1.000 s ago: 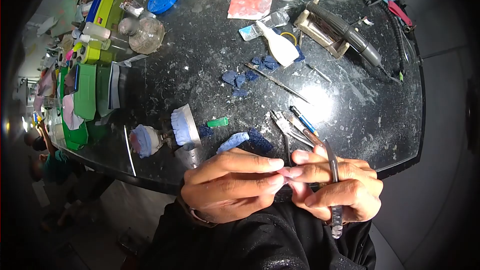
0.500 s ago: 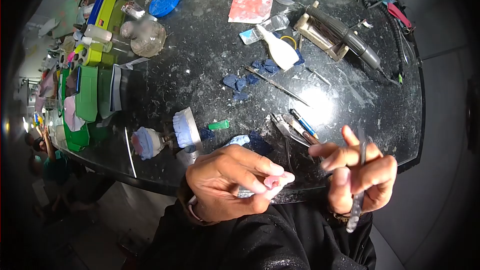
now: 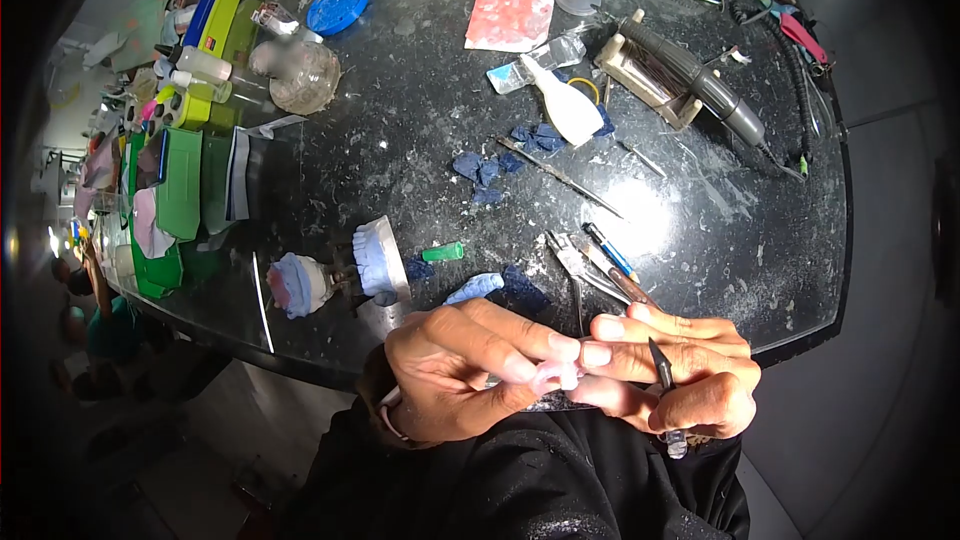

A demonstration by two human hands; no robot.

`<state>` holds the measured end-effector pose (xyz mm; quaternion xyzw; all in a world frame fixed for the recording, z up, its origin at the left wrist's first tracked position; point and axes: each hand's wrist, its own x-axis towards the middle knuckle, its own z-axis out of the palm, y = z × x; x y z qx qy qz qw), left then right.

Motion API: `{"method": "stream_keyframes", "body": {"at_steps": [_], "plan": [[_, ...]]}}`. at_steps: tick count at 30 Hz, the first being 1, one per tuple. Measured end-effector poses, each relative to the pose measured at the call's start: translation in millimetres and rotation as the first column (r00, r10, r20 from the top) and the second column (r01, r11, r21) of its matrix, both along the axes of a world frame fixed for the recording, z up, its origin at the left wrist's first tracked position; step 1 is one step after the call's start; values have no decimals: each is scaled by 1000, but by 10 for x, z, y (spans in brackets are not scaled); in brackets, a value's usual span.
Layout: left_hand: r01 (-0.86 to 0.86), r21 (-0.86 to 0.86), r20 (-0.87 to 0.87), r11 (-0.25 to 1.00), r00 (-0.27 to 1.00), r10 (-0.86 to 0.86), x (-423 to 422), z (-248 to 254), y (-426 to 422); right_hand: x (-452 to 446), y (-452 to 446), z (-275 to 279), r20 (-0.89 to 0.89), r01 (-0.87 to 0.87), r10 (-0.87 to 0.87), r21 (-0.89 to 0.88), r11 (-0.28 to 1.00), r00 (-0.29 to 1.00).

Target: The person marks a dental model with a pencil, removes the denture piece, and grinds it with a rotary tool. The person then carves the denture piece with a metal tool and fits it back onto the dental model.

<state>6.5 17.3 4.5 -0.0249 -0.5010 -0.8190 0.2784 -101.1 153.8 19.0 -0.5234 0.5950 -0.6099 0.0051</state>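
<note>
My left hand (image 3: 455, 365) is closed in a pinch on a small pink-and-white dental piece (image 3: 556, 377), largely hidden by the fingertips. From the other side, the fingertips of my right hand (image 3: 700, 365) meet the same piece. That right hand also keeps a slim carving tool (image 3: 664, 372) between its fingers, dark pointed tip upward and pale handle end below the palm. Just beyond my left hand stand a pale blue dental cast (image 3: 376, 258) and a second cast with a pink part (image 3: 298, 285). A loose blue piece (image 3: 475, 288) lies close to my left fingers.
Beyond my hands lie pliers (image 3: 578, 265), a blue pencil (image 3: 610, 250), a green tube (image 3: 443, 252) and a thin metal tool (image 3: 560, 177). Farther back are a white squeeze bottle (image 3: 565, 110) and a dark handpiece (image 3: 700, 85) on a stand. Green bins (image 3: 180, 185) line the left side.
My right hand has moved left, and its fingertips now touch the dental piece. The carving tool has turned in that hand, showing its dark tip. My left hand stays nearly in place.
</note>
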Motion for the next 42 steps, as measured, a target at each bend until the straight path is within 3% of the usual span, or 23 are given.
{"method": "stream_keyframes", "body": {"at_steps": [1,4,9,12,13,14,16,18,19,22,25,28,29,31,32,33,34,36,38,42], "plan": [[-31,60,-21,998,999,32,-17,4,19,-2,6,19,33,-16,15,31,999,999],[-16,-40,55,999,998,18,-2,5,-9,-34,59,75,142,-98,83,102,990,986],[-18,-154,293,988,954,63,137,72,-5,-14,74,83,70,-97,85,197,976,994],[100,-443,396,891,914,95,265,212,-144,30,125,69,44,-96,87,301,949,995],[78,-461,366,884,924,109,374,171,-205,-10,180,109,33,-116,112,379,918,993],[-46,-459,396,887,884,250,512,179,-203,-25,230,127,24,-132,136,454,881,990],[-6,-669,387,743,851,355,782,185,-365,116,215,-49,122,140,-182,289,947,976],[138,-753,521,644,722,455,784,217,-354,171,325,-97,224,83,-151,287,954,963],[217,-774,571,595,645,507,778,221,-334,227,281,-148,215,195,-251,251,948,944],[176,-736,628,654,539,562,718,22,-202,338,226,-209,314,192,-247,198,961,917],[223,-848,520,481,520,678,599,-151,-81,449,115,-216,422,166,-238,200,966,875],[133,-922,371,365,577,728,557,-326,-66,514,-26,-260,403,134,-216,221,966,889],[119,-908,389,402,597,701,553,-312,-82,507,-61,-262,372,127,-204,222,967,905],[109,-792,511,601,659,553,590,-238,-80,508,-109,-257,315,137,-208,233,963,926],[115,-716,557,689,688,465,606,-202,-86,509,-124,-266,384,118,-180,180,976,906],[105,-725,493,681,770,406,615,-178,-109,513,-133,-284,451,103,-151,128,986,880],[142,-637,525,758,800,291,628,-157,-111,523,-122,-290,516,92,-117,75,993,849],[63,-283,477,957,875,84,653,-232,-3,546,-76,-215,662,16,-46,51,999,748],[94,-49,391,994,918,-68,672,-247,17,577,-73,-186,768,3,29,-40,999,640],[212,226,250,951,931,-267,675,-286,-17,586,44,-220,818,-48,187,-192,980,544]]}}
